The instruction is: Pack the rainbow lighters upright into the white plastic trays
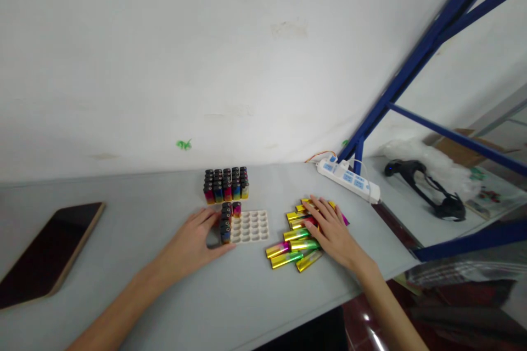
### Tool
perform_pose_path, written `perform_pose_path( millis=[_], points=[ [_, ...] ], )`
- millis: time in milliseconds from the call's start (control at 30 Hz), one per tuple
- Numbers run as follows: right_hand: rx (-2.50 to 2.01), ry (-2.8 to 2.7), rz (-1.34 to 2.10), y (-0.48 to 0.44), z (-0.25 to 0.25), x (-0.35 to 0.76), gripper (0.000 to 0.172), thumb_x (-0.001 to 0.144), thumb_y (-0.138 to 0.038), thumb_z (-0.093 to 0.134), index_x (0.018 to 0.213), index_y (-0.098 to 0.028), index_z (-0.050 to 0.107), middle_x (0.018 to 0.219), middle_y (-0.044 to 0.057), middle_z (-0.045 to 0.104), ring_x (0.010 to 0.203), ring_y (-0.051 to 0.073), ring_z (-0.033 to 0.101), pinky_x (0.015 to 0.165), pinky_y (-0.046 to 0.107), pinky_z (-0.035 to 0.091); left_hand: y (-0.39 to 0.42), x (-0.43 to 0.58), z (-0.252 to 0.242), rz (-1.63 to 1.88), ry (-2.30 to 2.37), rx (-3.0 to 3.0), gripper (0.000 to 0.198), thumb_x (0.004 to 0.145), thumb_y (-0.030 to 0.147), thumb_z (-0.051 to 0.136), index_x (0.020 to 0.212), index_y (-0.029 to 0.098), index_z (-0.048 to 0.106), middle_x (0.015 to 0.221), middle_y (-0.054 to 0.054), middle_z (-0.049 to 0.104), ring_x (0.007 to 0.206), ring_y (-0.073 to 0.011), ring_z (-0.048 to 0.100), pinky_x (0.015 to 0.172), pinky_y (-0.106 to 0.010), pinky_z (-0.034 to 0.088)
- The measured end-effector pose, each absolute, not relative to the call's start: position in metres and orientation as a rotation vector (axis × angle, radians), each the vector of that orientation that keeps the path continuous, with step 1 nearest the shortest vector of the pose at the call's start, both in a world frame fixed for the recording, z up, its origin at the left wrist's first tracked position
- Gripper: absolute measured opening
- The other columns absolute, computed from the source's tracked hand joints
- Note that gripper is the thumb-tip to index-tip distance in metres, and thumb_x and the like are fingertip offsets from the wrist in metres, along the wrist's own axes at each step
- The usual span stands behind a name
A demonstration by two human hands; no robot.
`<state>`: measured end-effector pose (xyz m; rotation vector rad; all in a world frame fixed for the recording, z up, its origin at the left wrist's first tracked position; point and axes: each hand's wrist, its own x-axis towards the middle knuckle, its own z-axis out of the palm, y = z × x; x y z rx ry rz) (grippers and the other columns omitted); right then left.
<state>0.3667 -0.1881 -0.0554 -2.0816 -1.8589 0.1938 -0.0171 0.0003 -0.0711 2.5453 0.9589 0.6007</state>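
A white tray (254, 227) with rows of round holes lies on the grey table. Several dark-topped lighters (226, 223) stand along its left edge, and one pink lighter (236, 209) stands beside them at the back. My left hand (201, 241) rests around the tray's left side, thumb and fingers apart. My right hand (331, 230) lies spread over a loose pile of shiny gold, green and pink lighters (290, 247); whether its fingertips grip one is hard to see. Behind the tray, a block of upright lighters (226, 185) stands in rows.
A dark phone or tablet (49, 255) lies at the left. At the back right is a white power strip (349, 180) with cables. Blue metal framing (411, 60) rises at the right, beyond which lie a black device (430, 189) and clear plastic.
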Motion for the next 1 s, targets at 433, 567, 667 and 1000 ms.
perform_pose_path(
  millis=[433, 567, 667, 1000],
  points=[
    [-1.849, -2.007, 0.28, -0.133, -0.03, 0.423, 0.019, 0.104, -0.023, 0.07, 0.114, -0.024, 0.087, 0.131, 0.013, 0.081, 0.122, 0.031, 0.077, 0.114, 0.049, 0.06, -0.002, -0.016, -0.065, 0.6, 0.95, 2.548, 0.063, 0.086, 0.073, 0.084, 0.126, 0.023, 0.082, 0.139, -0.016, 0.081, 0.129, -0.0421, 0.077, 0.118, -0.057, 0.063],
    [-1.821, -2.052, 0.288, -0.125, -0.024, 0.417, 0.016, 0.104, -0.019, 0.07, 0.106, -0.023, 0.085, 0.12, 0.012, 0.081, 0.113, 0.029, 0.077, 0.108, 0.047, 0.06, -0.002, -0.016, -0.065, 0.598, 0.971, 2.528, 0.065, 0.084, 0.073, 0.086, 0.125, 0.022, 0.082, 0.138, -0.017, 0.082, 0.13, -0.0439, 0.077, 0.119, -0.058, 0.062],
    [-1.833, -2.08, 0.291, -0.12, -0.019, 0.417, 0.014, 0.104, -0.02, 0.071, 0.105, -0.022, 0.085, 0.121, 0.013, 0.08, 0.113, 0.03, 0.076, 0.11, 0.048, 0.059, -0.002, -0.017, -0.065, 0.609, 0.956, 2.511, 0.063, 0.083, 0.07, 0.089, 0.124, 0.023, 0.082, 0.138, -0.016, 0.082, 0.13, -0.0437, 0.077, 0.119, -0.059, 0.062],
    [-1.889, -2.038, 0.41, -0.103, -0.003, 0.447, 0.02, 0.094, -0.023, 0.075, 0.111, -0.022, 0.087, 0.119, 0.014, 0.086, 0.112, 0.033, 0.08, 0.108, 0.047, 0.061, -0.003, -0.017, -0.063, 0.559, 0.975, 2.521, 0.065, 0.084, 0.07, 0.088, 0.125, 0.02, 0.082, 0.14, -0.019, 0.081, 0.131, -0.0435, 0.077, 0.12, -0.058, 0.062]
  ],
)
